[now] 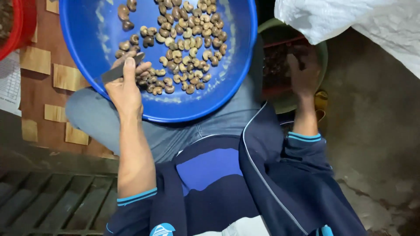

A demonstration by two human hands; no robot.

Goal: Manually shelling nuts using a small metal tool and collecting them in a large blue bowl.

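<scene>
A big blue plastic basin (100, 39) rests on my lap, with several brown cashew nuts (183, 39) spread over its bottom. My left hand (124, 85) lies over the basin's near-left rim and is shut on a small knife (118, 72), thumb along the flat grey blade, which points left. Its fingertips touch the nuts nearest the rim. My right hand (304, 72) reaches into a green bowl (323, 52) beside my right knee, its fingers down among dark brown pieces (278, 61). Whether it grips any I cannot tell.
A red basin (17, 26) stands at the upper left on a brown and tan tiled floor (43, 70). A white sack (363, 22) hangs over the upper right. Bare concrete (376, 131) lies at right. A dark slatted grate (52, 201) is at the lower left.
</scene>
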